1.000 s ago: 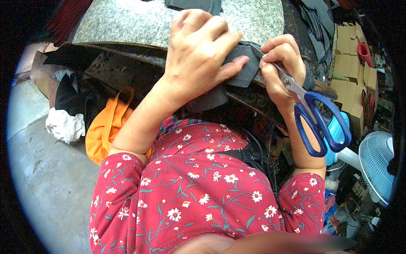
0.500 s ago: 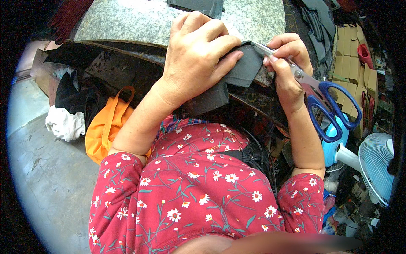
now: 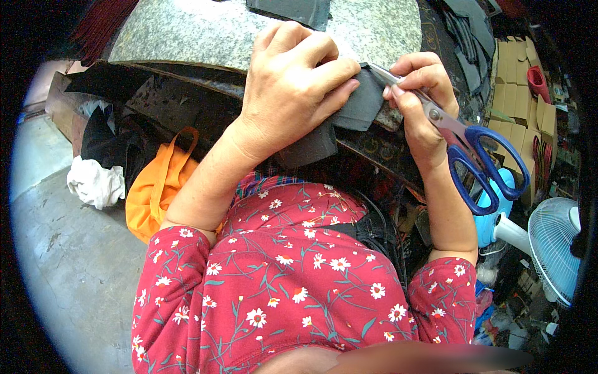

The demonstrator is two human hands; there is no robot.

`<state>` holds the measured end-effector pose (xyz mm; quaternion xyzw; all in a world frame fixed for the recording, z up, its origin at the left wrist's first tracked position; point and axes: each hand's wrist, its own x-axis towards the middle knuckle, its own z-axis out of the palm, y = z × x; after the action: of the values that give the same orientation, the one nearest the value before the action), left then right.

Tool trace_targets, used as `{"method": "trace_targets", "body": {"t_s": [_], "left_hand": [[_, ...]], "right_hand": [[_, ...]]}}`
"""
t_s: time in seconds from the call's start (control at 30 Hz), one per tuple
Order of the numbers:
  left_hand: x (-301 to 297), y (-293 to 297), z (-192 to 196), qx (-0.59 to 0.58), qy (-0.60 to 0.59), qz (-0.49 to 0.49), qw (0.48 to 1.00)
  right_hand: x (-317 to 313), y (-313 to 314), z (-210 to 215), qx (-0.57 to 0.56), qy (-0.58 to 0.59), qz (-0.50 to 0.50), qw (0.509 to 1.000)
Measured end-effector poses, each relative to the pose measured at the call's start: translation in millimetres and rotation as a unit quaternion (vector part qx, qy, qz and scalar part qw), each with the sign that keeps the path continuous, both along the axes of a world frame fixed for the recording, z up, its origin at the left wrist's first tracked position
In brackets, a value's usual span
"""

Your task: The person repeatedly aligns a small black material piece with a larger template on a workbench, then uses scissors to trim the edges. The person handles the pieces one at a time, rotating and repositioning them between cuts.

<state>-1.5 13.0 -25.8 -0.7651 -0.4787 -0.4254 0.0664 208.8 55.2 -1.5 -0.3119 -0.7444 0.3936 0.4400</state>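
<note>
My left hand (image 3: 299, 78) is closed on a dark grey piece of sheet material (image 3: 363, 103), pressing it at the edge of a speckled stone slab (image 3: 187, 31). The piece hangs partly over the slab's front edge. My right hand (image 3: 425, 93) grips scissors (image 3: 464, 132) by the blades, with the blue handle loops pointing down and to the right. The scissor tips touch the upper edge of the grey piece, close to my left fingertips. My left fingers hide part of that piece.
Another dark grey piece (image 3: 293, 9) lies farther back on the slab. Dark strips (image 3: 464, 37) are piled at the right, beside cardboard boxes (image 3: 514, 81). A blue and white fan (image 3: 551, 246) stands at lower right. An orange bag (image 3: 156, 193) and white cloth (image 3: 96, 182) sit at left.
The scissors and my right hand have shifted slightly left, and the handle loops have swung a little. My left hand and the grey piece have barely moved.
</note>
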Motion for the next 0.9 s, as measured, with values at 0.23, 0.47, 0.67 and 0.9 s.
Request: {"method": "trace_targets", "body": {"t_s": [0.23,0.47,0.67,0.9], "left_hand": [[-0.2,0.0,-0.3,-0.001,0.001,0.003,1.000],[2.5,-7.2,6.0,-0.037,-0.019,0.053,0.998],[0.2,-10.4,6.3,-0.035,-0.005,0.037,0.999],[-1.2,-2.3,-1.4,0.020,0.016,0.013,1.000]], "right_hand": [[5.3,4.5,-0.2,0.068,-0.075,0.058,0.993],[-9.1,0.2,6.7,0.151,-0.097,0.012,0.984],[-8.7,4.4,8.2,0.151,-0.102,0.019,0.983],[0.2,7.2,-1.3,-0.018,0.023,0.057,0.998]]}}
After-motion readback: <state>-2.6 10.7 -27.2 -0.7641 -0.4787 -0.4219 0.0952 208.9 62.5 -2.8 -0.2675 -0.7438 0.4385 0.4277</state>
